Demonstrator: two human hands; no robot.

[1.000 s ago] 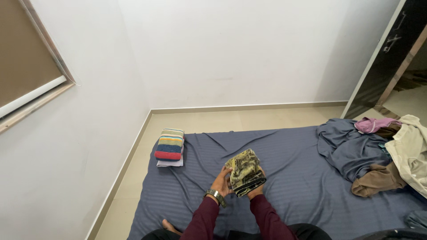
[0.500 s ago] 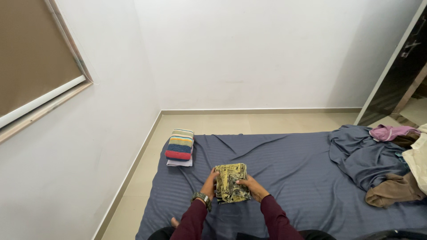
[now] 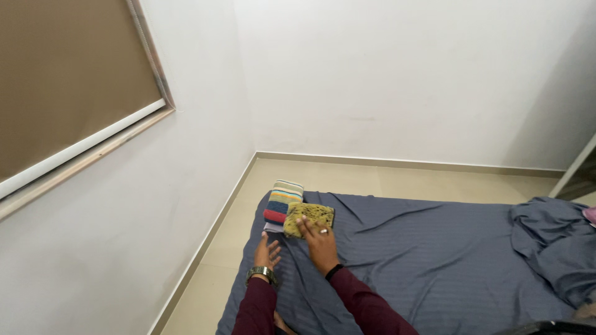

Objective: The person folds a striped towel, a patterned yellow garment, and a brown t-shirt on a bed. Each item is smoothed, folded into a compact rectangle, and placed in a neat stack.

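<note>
right hand lies flat, fingers on the folded yellow cloth at its 12 o'clock; left hand open, empty, cloth at its 1 o'clock, beside the striped towel.

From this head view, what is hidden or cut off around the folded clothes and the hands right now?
- Folded yellow patterned cloth: its near edge is covered by the right hand.
- Pale folded item under the striped folded cloth: only a sliver shows.
- Left hand: its palm faces away, so contact with the blue sheet is unclear.
- Crumpled blue fabric: cut off by the right frame edge.
</note>
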